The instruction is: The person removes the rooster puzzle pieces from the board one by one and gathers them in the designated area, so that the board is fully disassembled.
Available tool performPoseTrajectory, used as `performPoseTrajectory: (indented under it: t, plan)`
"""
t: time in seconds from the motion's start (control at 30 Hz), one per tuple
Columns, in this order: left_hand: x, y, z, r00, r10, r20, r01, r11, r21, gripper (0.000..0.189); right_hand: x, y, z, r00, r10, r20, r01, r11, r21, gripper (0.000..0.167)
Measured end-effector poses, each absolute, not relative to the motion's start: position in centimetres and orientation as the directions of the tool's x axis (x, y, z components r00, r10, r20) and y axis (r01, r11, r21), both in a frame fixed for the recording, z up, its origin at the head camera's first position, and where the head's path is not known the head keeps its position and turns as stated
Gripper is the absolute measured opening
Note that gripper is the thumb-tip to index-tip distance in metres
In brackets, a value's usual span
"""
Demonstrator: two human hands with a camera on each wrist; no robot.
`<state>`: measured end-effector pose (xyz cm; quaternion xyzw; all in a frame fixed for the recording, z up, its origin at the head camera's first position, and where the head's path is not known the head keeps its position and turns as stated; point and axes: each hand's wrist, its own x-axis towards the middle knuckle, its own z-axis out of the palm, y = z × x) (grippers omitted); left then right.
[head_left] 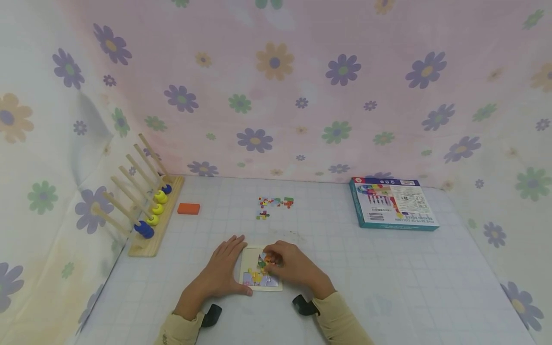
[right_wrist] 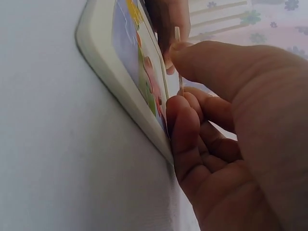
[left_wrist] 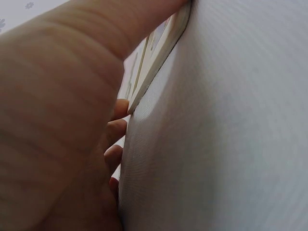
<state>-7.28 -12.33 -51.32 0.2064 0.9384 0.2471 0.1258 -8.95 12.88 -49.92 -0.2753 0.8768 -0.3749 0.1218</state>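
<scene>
A jigsaw puzzle in a pale tray (head_left: 272, 289) lies on the table in front of the person. Joined pieces (head_left: 257, 278) with lilac and yellow printing fill its near part. The left hand (head_left: 221, 270) rests along the tray's left side, fingers extended and thumb at the near edge. Over the tray's right half, the right hand (head_left: 295, 264) pinches a puzzle piece (right_wrist: 181, 86) between thumb and fingers. That piece appears edge-on in the right wrist view, tilted up from the tray. The fingers partly hide the tray's right side.
Several loose puzzle pieces (head_left: 276, 202) lie beyond the tray. At left stands a wooden peg rack (head_left: 161, 223) with blue and yellow beads, an orange block (head_left: 188, 209) beside it. A flat printed box (head_left: 394, 203) lies at the back right. Flowered cloth surrounds the table.
</scene>
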Motion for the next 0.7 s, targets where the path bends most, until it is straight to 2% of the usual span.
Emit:
performPoseTrajectory:
  t: [0.47, 0.7]
  plan:
    - [-7.2, -12.3, -51.5, -0.887, 0.441, -0.136, 0.318, 0.798, 0.511, 0.124, -9.9, 13.9, -51.6, -0.905, -0.426, -0.012, -0.288, 0.632, -0.719, 0.037]
    - [-7.2, -12.2, -51.6, -0.891, 0.436, -0.126, 0.316, 0.795, 0.517, 0.124, -11.0, 14.0, -51.6, -0.921, -0.390, -0.003, -0.279, 0.663, -0.695, 0.039]
